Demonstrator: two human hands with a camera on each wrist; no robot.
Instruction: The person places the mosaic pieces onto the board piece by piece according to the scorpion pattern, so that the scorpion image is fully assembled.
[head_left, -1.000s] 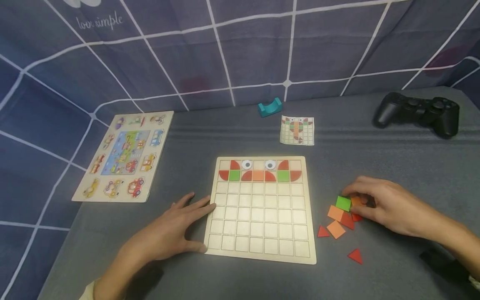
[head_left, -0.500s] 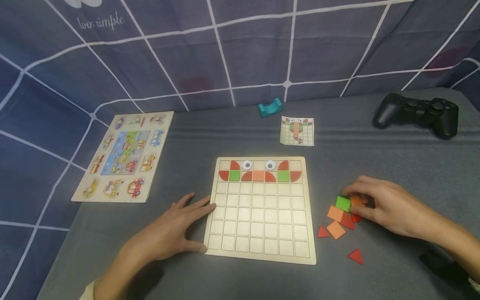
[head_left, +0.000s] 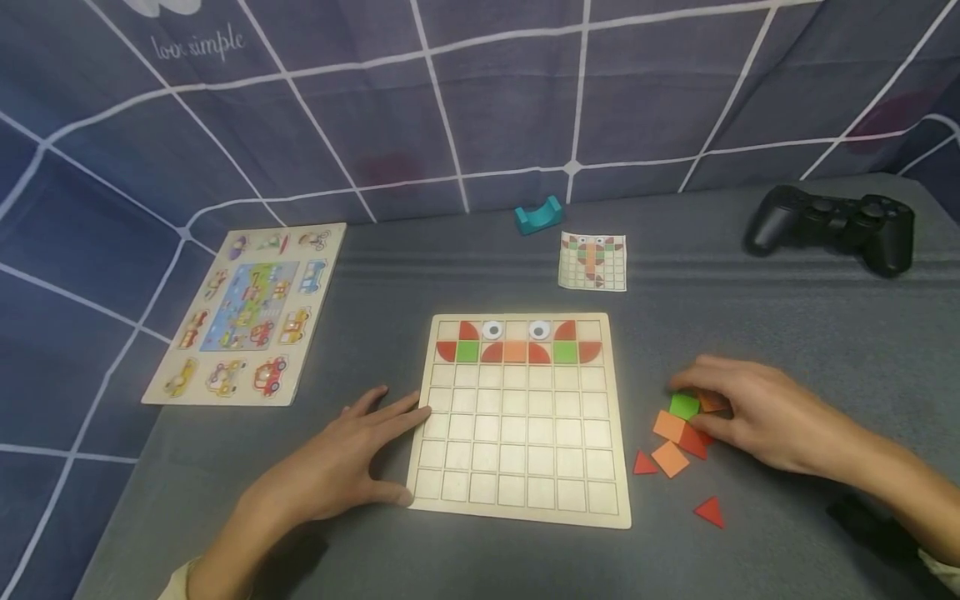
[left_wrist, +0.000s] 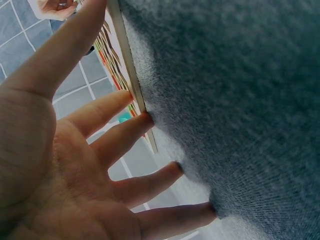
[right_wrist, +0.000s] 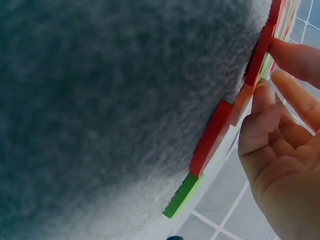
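The pale wooden grid board [head_left: 523, 425] lies mid-table, with red, green and orange tiles and two googly-eye pieces in its top two rows. At its left edge rests my left hand [head_left: 352, 458], fingers spread, thumb at the lower corner; the left wrist view shows fingertips on the board's side and the cloth. Right of the board, my right hand [head_left: 757, 408] has index finger and thumb at opposite edges of a green square tile [head_left: 684, 407], pinching it in the pile. Orange square tiles [head_left: 670, 459] and red triangle tiles [head_left: 709, 512] lie around it, some partly under the hand.
A small pattern card [head_left: 592, 262] lies beyond the board, near a teal curved block [head_left: 539, 216]. A black game controller [head_left: 831, 227] sits at the back right. A vehicle picture puzzle [head_left: 311, 279] lies at left, and a checked cloth [head_left: 510, 125] hangs behind.
My right hand has shifted slightly left, bringing its index finger and thumb round the green tile. My left hand stays in place at the board's edge.
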